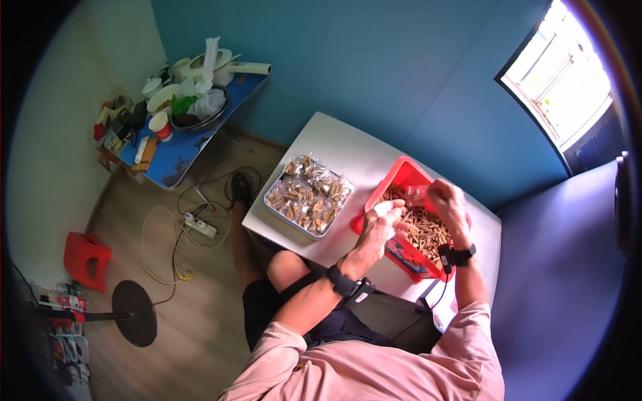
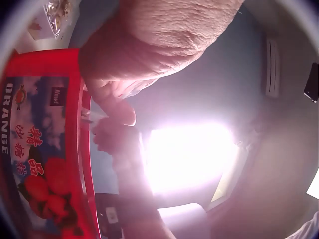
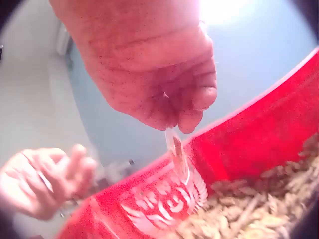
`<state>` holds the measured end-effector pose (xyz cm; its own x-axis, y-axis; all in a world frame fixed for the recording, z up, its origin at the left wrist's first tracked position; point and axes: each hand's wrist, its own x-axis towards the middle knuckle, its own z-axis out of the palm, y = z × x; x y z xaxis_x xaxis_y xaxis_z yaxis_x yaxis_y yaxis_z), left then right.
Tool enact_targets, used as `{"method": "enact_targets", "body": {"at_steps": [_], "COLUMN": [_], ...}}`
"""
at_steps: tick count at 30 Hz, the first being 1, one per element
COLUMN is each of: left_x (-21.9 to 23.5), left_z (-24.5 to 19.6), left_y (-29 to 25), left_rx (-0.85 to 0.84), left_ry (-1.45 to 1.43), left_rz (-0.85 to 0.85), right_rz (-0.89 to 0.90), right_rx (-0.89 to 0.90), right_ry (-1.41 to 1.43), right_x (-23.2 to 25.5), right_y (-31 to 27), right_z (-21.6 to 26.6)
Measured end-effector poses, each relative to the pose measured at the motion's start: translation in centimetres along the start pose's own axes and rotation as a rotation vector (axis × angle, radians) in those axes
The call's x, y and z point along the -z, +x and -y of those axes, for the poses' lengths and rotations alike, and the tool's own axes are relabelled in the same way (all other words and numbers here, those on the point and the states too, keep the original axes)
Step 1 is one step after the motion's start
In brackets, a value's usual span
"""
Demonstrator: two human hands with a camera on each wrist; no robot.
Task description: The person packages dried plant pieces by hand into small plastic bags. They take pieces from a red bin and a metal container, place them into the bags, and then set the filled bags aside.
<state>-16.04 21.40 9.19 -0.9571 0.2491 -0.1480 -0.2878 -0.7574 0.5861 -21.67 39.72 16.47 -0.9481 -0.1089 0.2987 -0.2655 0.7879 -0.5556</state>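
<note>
Small clear plastic bag with a slim brown piece in it (image 3: 178,154) is hanging from the right hand (image 1: 446,199), right over the red plastic tub with an orange-fruit label (image 1: 401,165). The fingers on that hand are bent in and pinching the bag's top end. Left hand (image 1: 380,230) is up near the tub's edge, palm partly showing, fingers loosely bent and apart, not clenched. There's a bright white patch on it, and honestly I can't tell if that's glare or something lying there. The tub's got a big pile of dry, slim brown pieces (image 1: 431,230) in it and sits on the white rectangular table (image 1: 321,134). Off to the left on the same table is a shallow silver-coloured metal tray (image 1: 289,218), packed with shiny clear packets of brown pieces (image 1: 314,194).
</note>
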Motion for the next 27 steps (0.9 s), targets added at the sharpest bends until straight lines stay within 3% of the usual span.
{"method": "enact_targets", "body": {"at_steps": [2,6,13,15,16,18,19,20,22,26,27], "left_x": [0.6,3.9,10.0,10.9,11.4,12.4,13.0,13.5,14.3,13.7,12.5], "left_z": [-1.0,-2.8,-4.2,-4.6,-4.5,-4.3,-4.3,-4.2,-3.8,-4.1,-4.4], "left_y": [-1.9,-5.1,-8.5,-9.6,-10.2,-11.9,-12.7,-13.5,-15.3,-20.1,-21.6], "left_rx": [-0.005,0.124,0.219,0.201,0.238,0.245,0.309,0.372,0.415,0.397,0.337], "left_ry": [-0.009,-0.067,-0.404,-0.453,-0.434,-0.444,-0.469,-0.492,-0.459,-0.481,-0.43], "left_rz": [-0.004,-0.071,0.025,0.028,0.052,0.042,0.097,0.158,0.154,0.237,0.023], "right_rz": [0.137,0.048,0.094,0.067,0.101,0.323,0.446,0.568,0.814,1.284,1.194], "right_rx": [0.122,0.147,0.188,0.249,0.197,0.037,0.074,0.105,-0.08,0.405,0.529], "right_ry": [-0.328,-0.415,-0.451,-0.315,-0.112,0.468,0.611,0.753,0.746,0.499,0.485], "right_x": [-2.5,-4.2,-4.0,-3.5,-2.8,-1.8,-1.2,-0.9,-1.5,-7.3,-9.0], "right_y": [1.1,2.6,2.8,2.3,1.6,0.1,-1.2,-2.8,-6.1,-10.0,-11.3], "right_z": [-2.4,-2.1,-1.4,0.3,2.1,4.6,6.8,9.5,13.1,18.5,19.3]}}
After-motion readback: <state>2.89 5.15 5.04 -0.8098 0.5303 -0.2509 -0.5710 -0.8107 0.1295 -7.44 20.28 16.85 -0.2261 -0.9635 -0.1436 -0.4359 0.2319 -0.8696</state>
